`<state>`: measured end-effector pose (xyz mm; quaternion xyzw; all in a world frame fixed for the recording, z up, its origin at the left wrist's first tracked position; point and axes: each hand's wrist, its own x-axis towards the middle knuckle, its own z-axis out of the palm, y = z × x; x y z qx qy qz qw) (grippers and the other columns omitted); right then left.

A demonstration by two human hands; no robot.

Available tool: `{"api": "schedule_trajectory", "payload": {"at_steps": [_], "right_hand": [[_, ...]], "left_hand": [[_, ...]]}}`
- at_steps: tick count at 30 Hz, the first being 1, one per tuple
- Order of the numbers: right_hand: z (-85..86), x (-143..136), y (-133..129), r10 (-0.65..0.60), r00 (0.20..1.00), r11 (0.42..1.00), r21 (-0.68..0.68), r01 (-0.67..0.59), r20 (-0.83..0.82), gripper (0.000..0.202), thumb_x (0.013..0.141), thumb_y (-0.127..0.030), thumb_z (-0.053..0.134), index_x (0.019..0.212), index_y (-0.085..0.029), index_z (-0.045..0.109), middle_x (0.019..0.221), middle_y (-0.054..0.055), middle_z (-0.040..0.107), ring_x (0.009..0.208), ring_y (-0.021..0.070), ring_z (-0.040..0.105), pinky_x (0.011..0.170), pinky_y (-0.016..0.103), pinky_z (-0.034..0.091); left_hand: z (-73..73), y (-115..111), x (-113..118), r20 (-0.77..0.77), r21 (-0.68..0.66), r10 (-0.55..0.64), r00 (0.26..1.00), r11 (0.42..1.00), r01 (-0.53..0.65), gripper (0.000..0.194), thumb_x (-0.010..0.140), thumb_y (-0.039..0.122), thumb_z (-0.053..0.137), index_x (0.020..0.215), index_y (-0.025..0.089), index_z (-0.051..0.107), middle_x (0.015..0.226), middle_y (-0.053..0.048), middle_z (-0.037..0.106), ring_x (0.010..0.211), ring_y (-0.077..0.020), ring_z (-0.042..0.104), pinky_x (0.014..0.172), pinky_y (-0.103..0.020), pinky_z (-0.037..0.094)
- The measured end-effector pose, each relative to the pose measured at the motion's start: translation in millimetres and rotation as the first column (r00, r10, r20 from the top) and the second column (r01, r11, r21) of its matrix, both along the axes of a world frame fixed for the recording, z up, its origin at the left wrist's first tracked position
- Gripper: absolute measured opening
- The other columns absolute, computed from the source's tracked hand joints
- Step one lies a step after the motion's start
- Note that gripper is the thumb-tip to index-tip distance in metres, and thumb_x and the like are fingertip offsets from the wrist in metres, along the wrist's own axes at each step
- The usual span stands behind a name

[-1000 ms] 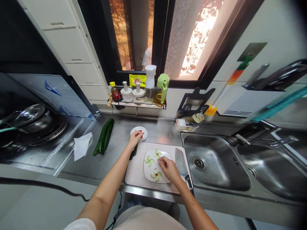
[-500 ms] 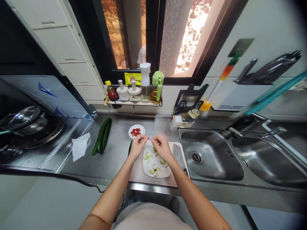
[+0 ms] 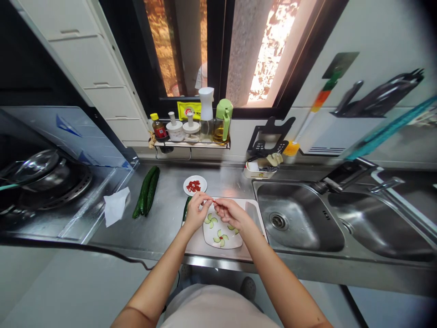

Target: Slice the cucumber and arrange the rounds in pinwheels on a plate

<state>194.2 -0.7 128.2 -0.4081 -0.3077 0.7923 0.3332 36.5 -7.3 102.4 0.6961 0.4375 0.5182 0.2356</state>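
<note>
Above the far edge of a white square plate (image 3: 223, 223), the fingertips of both my hands meet at a tiny red chili piece (image 3: 214, 201). My left hand (image 3: 197, 213) is closed in a pinch on it, and my right hand (image 3: 232, 213) pinches it from the other side. Thin green cucumber slices (image 3: 221, 238) lie on the plate in pinwheel shapes; the nearest has a red bit at its centre. My right hand hides part of the arrangement. A small white dish (image 3: 195, 178) of chopped red chili (image 3: 193, 186) sits just beyond my left hand.
The plate rests on a white cutting board (image 3: 254, 200), with a knife blade (image 3: 251, 212) at its right. Two whole cucumbers (image 3: 146, 192) and a white paper towel (image 3: 116, 207) lie left. A steel sink (image 3: 300, 218) is right; a condiment shelf (image 3: 193, 146) hangs behind.
My hands have come together, and the fingertips that were slightly apart now meet at the red chili piece. My right hand has turned, with its fingers curled more.
</note>
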Motion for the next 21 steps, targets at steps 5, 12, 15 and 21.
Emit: {"api": "schedule_trajectory", "payload": {"at_steps": [5,12,15,21], "right_hand": [[2.3,0,-5,-0.013,1.0,0.999,0.033,0.013,0.008,0.026,0.064,-0.034,0.071,0.068,-0.017,0.052,0.053,-0.006,0.046,0.04,0.0015,0.032,0.035,0.016,0.011],[-4.4,-1,-10,-0.124,0.982,0.974,0.208,0.092,0.146,0.034,0.061,-0.045,0.073,0.071,-0.017,0.055,0.049,-0.009,0.041,0.041,0.0027,0.029,0.037,0.016,0.013],[-12.7,-1,-11,-0.198,0.949,0.948,0.292,0.122,0.247,0.033,0.062,-0.046,0.071,0.072,-0.017,0.057,0.05,-0.009,0.043,0.043,0.0034,0.031,0.04,0.016,0.019],[-46.6,-2,-7,-0.29,0.883,0.907,0.402,0.13,0.37,0.028,0.066,-0.043,0.066,0.072,-0.016,0.061,0.057,-0.004,0.053,0.051,0.0074,0.042,0.048,0.02,0.031]], "left_hand": [[1.5,-4,0,-0.011,-0.004,-0.032,0.999,0.999,0.032,0.016,0.088,0.027,0.054,0.087,0.019,0.068,0.084,-0.004,0.059,0.08,-0.0139,0.055,0.07,-0.025,0.043],[-8.4,-4,-7,0.023,-0.116,0.019,1.0,0.993,-0.016,0.018,0.088,0.03,0.053,0.093,0.019,0.067,0.089,-0.003,0.062,0.072,-0.0119,0.053,0.066,-0.023,0.041],[-21.6,-1,-12,-0.007,-0.193,0.086,0.996,0.977,-0.085,0.018,0.086,0.032,0.055,0.092,0.019,0.067,0.084,-0.002,0.062,0.065,-0.0103,0.05,0.064,-0.022,0.041],[-54.4,4,-19,-0.136,-0.344,0.134,0.982,0.923,-0.173,0.017,0.084,0.031,0.056,0.089,0.018,0.067,0.081,-0.001,0.064,0.059,-0.0089,0.047,0.06,-0.021,0.039]]}}
